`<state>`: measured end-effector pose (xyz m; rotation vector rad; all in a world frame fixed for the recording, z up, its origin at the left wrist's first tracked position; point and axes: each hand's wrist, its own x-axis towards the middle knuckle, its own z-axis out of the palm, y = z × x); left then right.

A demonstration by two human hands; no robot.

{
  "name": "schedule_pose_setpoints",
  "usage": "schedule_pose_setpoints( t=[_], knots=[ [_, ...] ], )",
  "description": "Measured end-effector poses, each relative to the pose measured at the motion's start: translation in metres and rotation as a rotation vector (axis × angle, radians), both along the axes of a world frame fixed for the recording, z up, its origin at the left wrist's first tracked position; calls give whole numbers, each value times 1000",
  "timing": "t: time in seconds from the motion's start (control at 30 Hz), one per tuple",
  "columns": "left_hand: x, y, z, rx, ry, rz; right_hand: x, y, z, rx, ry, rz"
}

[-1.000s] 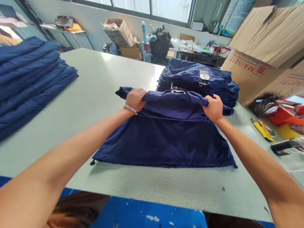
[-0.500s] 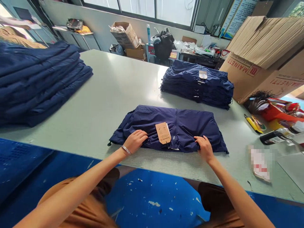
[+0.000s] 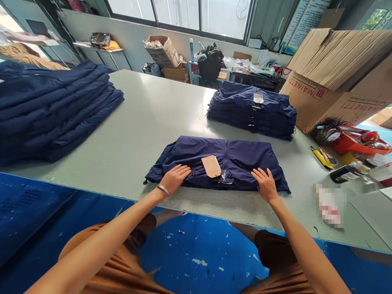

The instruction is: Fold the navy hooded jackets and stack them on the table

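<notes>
A folded navy jacket [image 3: 245, 157] lies flat in front of me, its zip running down the middle. A brown cardboard hang tag [image 3: 211, 166] rests on it, left of the zip, with its plain side up. My left hand [image 3: 175, 177] lies on the jacket's lower left part, fingers stretched out flat. On the lower right part rests my right hand [image 3: 265, 182], its fingers spread on the fabric and the thumb apart. Both palms sit near the jacket's front edge.
The pale table [image 3: 101, 139] carries a large pile of navy garments [image 3: 55, 110] at left and a folded navy stack [image 3: 251, 112] behind. At right are a cardboard box [image 3: 309, 92], a yellow cutter [image 3: 321, 157], an orange basket [image 3: 346, 141] and a dark bottle [image 3: 344, 173].
The hang tag has turned from its printed side to its plain side. Both hands have flattened on the jacket, fingers more stretched. The view has shifted slightly.
</notes>
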<state>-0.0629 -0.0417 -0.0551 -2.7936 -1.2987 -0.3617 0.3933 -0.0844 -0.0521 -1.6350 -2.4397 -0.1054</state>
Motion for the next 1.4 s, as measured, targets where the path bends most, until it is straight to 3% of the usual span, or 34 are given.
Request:
schedule_pose_setpoints(
  t=[0.2, 0.4, 0.53, 0.7, 0.9, 1.07, 1.2, 1.4],
  knots=[
    [-1, -3, -8, -67, -7, 29, 4, -3, -10, -84, 32, -38],
    [-5, -12, 6, -145, -124, 35, 8, -13, 3, -107, 163, -122],
    [15, -22, 22, -36, -255, 10, -5, -23, 19, -43, 251, 20],
    [50, -27, 31, 19, -175, -94, -26, -18, 27, -36, 171, 175],
    [51, -22, 30, 76, -151, -78, -18, -8, 27, 49, 159, 185],
    [39, -25, 19, -35, -120, -138, -17, -18, 18, -73, 136, 129],
    [44, -37, 18, 13, -239, -51, -38, -32, 23, -12, 182, 72],
    [82, -48, 26, 94, -310, 30, -84, -31, 23, 88, 195, 174]
  ],
)
